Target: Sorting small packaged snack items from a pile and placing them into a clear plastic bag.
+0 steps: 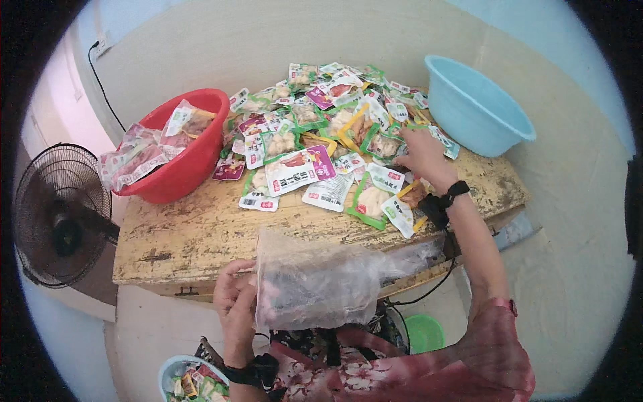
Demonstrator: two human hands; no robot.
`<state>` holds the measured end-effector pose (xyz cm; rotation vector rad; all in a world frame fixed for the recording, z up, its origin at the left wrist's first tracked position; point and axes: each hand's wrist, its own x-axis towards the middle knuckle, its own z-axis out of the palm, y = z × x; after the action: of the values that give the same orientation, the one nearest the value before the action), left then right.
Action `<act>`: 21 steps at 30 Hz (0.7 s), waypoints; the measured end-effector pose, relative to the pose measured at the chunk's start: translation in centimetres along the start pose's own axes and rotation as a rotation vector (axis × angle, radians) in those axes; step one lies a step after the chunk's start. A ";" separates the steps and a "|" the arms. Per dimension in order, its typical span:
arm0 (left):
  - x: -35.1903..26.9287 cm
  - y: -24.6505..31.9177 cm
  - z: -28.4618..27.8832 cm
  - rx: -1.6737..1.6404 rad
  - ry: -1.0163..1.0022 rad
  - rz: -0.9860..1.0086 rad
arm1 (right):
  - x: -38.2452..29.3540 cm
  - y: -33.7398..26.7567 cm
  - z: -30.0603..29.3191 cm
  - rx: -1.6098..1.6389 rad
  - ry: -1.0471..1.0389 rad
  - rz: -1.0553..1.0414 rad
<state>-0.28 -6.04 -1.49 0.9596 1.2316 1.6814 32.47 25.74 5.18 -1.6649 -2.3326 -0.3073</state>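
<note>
My left hand [236, 296] pinches the left edge of a clear plastic bag [321, 281], which stretches rightward in front of the table's front edge. My right hand [424, 156] reaches over the right side of a heap of vacuum-packed snack packets [306, 115]. Its thumb and fingers are spread at the right edge of a green-bordered packet [384, 145], with no firm grip visible. Nearer me lie a white and purple packet [300, 170], another green-bordered packet [372, 198] and a yellow-edged packet [402, 213].
On the worn wooden table [176, 241] stand a red basin [193, 176] with bagged packets [145, 151] and a tilted light-blue basin [477, 110]. A fan [65, 216] stands at left. Below are a basin of packets [163, 377] and a green basket [424, 334]. A cable [427, 297] hangs at right.
</note>
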 end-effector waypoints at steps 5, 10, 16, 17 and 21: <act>0.4 0.7 0.6 -0.084 0.091 0.025 | 0.7 1.9 1.0 0.142 0.014 0.082; 0.9 -0.8 -3.8 -0.032 0.060 0.105 | -0.2 0.7 0.9 0.242 0.247 -0.035; 1.6 1.3 -2.6 -0.019 0.132 0.125 | -2.3 -4.0 -3.4 0.784 0.234 -0.052; 2.0 1.5 -1.9 0.032 0.096 0.054 | -3.1 -4.0 -4.5 0.797 0.307 -0.082; 2.5 4.5 0.9 0.096 0.119 0.101 | -6.7 -8.3 -9.6 1.100 0.349 -0.008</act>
<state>-1.16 -4.29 3.34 1.0069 1.3731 1.7936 27.54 14.08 11.82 -0.9333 -1.6853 0.5555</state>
